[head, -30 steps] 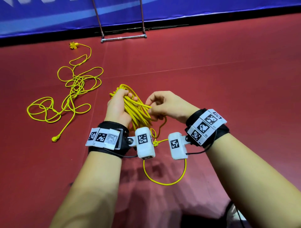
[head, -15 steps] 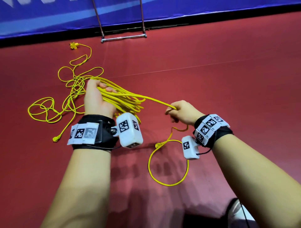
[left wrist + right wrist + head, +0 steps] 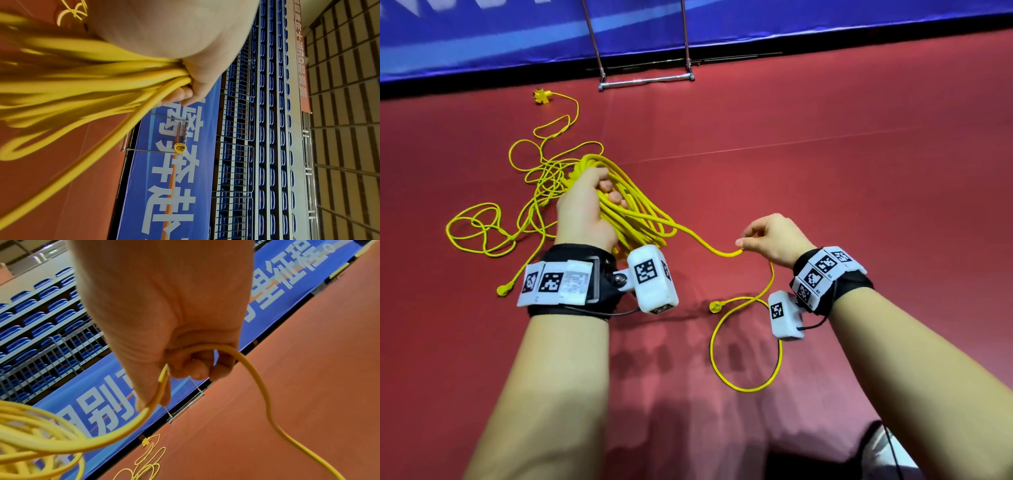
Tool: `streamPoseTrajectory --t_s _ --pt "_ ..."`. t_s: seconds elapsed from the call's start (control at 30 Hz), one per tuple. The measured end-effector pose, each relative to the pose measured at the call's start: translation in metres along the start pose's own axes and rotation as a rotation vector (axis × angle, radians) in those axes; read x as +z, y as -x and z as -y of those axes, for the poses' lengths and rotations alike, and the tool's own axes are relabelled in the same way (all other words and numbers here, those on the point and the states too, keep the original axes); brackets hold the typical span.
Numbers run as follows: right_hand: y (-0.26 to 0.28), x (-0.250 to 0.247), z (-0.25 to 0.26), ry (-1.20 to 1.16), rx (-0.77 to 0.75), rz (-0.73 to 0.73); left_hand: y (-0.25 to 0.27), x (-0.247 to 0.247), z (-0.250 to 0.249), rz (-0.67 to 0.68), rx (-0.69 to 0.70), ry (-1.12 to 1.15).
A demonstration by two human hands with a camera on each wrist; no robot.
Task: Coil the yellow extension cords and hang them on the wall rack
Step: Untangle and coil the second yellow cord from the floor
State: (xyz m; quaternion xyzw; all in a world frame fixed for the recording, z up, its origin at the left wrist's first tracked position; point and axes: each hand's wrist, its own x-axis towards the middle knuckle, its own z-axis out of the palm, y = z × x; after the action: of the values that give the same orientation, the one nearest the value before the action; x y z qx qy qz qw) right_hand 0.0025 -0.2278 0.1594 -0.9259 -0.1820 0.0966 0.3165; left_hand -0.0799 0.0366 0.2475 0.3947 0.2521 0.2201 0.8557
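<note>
Over red floor (image 3: 825, 171), loose 2nd yellow cord (image 3: 544, 164) sprawls far-left; left hand (image 3: 582, 209) fist-grips coiled bundle (image 3: 633, 219); free strand runs right from it to right hand (image 3: 774, 236), pinched thumb-to-finger; short tail loop (image 3: 746, 346) on floor below, so right hand nearest for next wrap

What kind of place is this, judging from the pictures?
Probably an indoor sports hall: rows of blue seats behind a metal railing, a blue banner along the edge, and a red sports floor.
</note>
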Motion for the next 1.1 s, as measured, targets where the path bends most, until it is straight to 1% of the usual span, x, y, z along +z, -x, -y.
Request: streamPoseTrajectory --t_s 0.07,0.17,0.23,0.37,0.43,0.47,0.53,0.6,0.63,0.73,0.83,0.93,1.0,1.1 --pt "-0.003 0.000 0.004 0.073 0.004 -0.097 -0.001 0.003 0.006 0.033 -0.021 -0.063" --pt "-0.005 0.001 0.007 0.172 0.021 -0.171 0.000 0.008 0.016 0.079 -0.066 -0.123" --pt "-0.005 0.002 0.010 0.216 0.042 -0.196 0.003 0.013 0.021 0.111 -0.095 -0.144" --pt "-0.003 0.004 0.015 0.198 0.108 -0.200 0.012 0.023 0.031 0.188 -0.128 -0.194" --pt "-0.005 0.004 0.018 0.096 0.137 -0.216 0.016 0.026 0.035 0.214 -0.141 -0.246" --pt "-0.007 0.003 0.019 -0.013 0.144 -0.231 0.018 0.027 0.037 0.223 -0.144 -0.278" --pt "-0.008 0.000 0.026 -0.365 0.217 -0.234 0.021 0.029 0.041 0.229 -0.143 -0.334" --pt "-0.006 -0.005 0.038 -0.718 0.266 -0.168 0.024 0.030 0.047 0.227 -0.128 -0.375" --pt "-0.003 -0.009 0.045 -0.832 0.261 -0.120 0.025 0.031 0.050 0.223 -0.122 -0.389" --pt "0.001 -0.016 0.058 -1.032 0.182 0.036 0.029 0.032 0.056 0.209 -0.130 -0.410" --pt "0.001 -0.015 0.063 -1.060 0.117 0.134 0.030 0.033 0.058 0.197 -0.121 -0.443" --pt "0.003 -0.013 0.068 -1.099 0.109 0.154 0.031 0.033 0.061 0.220 -0.107 -0.488" --pt "0.005 -0.013 0.072 -1.084 0.116 0.185 0.031 0.032 0.065 0.228 -0.107 -0.506" --pt "0.009 -0.015 0.078 -1.033 0.056 0.315 0.035 0.033 0.068 0.236 -0.154 -0.451"
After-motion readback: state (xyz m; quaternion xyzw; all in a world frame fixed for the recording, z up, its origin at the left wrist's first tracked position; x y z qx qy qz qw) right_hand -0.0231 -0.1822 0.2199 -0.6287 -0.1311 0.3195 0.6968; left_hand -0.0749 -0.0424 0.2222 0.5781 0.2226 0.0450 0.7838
